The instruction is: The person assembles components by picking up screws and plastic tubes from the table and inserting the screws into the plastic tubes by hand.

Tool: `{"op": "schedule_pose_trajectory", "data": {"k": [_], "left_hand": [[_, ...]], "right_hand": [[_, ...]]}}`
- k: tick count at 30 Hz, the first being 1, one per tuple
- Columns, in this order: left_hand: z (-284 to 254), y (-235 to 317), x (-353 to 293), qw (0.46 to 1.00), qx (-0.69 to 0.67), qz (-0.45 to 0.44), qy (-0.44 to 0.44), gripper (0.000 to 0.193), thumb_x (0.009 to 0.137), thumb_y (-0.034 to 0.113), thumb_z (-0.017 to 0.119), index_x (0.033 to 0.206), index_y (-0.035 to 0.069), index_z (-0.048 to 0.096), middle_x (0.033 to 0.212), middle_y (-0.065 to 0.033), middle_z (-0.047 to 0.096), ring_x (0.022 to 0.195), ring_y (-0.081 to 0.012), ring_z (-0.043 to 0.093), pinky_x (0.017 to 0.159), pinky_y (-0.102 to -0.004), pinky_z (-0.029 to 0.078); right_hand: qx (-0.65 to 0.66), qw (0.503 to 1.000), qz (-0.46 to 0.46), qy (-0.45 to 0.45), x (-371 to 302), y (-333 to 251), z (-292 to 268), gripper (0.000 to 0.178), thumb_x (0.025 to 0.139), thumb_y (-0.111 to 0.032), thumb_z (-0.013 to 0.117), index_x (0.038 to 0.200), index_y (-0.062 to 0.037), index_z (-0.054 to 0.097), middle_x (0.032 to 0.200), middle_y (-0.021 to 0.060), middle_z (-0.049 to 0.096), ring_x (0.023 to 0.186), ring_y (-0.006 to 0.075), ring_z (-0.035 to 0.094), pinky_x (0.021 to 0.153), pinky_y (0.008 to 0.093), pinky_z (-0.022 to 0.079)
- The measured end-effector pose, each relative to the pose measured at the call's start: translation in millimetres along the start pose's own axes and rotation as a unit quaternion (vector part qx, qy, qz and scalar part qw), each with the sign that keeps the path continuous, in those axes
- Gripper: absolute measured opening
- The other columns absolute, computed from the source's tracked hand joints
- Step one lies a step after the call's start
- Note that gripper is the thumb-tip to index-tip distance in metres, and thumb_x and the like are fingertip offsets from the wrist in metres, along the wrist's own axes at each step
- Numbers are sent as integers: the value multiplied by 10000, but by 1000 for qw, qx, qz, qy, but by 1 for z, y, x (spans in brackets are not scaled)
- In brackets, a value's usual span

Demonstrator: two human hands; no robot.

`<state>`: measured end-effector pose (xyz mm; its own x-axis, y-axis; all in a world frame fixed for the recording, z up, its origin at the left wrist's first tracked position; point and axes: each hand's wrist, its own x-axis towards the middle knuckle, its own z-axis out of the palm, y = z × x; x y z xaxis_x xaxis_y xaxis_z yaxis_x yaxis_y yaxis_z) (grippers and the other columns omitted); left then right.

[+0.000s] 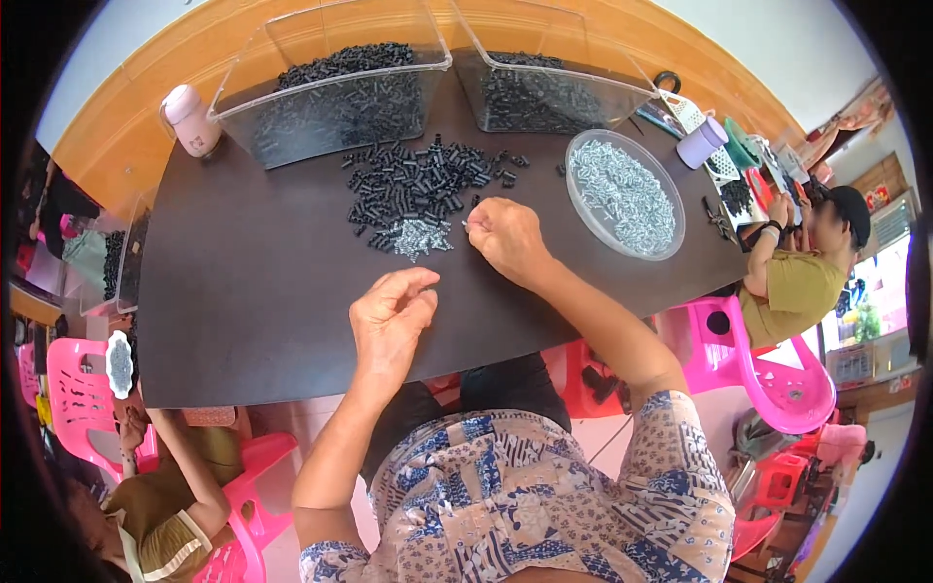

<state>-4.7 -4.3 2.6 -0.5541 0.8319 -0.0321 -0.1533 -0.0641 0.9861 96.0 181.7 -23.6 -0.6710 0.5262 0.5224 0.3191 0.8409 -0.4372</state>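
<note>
Head view: the right hand [507, 238] rests on the dark counter [243, 291], its fingers pinched on a small silver screw [466, 225] just beside the little screw heap [418, 236], close enough for easy picking. The left hand [389, 316] hovers nearer the body, fingers curled together; whether they hold anything cannot be told. Black sleeves [418, 180] lie heaped behind, within reach.

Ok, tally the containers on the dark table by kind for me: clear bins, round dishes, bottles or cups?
Clear plastic bins holding black parts: 2, left bin and right bin
Round clear dish of silver screws: 1
Pink bottle: 1
Lilac cup: 1
Total: 5
</note>
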Motion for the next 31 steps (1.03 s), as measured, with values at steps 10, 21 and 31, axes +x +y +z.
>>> {"op": "schedule_pose_trajectory", "data": {"k": [10,21,31], "left_hand": [[15,7,35,948,287,138,-21,171,748,78,637,916,54,658,720,-105,582,642,-202,573,599,-316,444],[17,21,59,958,282,41,-21,132,729,143,624,761,17,650,655,-126,614,609,-228,592,605,-336,450],[15,20,90,884,447,136,5,144,716,146,625,756,13,662,701,-209,625,728,-331,637,691,-418,472]], "right_hand": [[412,836,292,-215,0,-35,-43,161,734,-154,661,760,4,649,656,34,606,558,77,512,507,213,402],[468,846,222,-128,5,-33,-28,138,774,-21,649,899,17,605,774,45,622,675,83,568,606,208,461],[265,949,162,-49,9,-11,-4,151,793,-59,629,938,-16,620,856,103,663,772,211,643,739,294,504]]}}
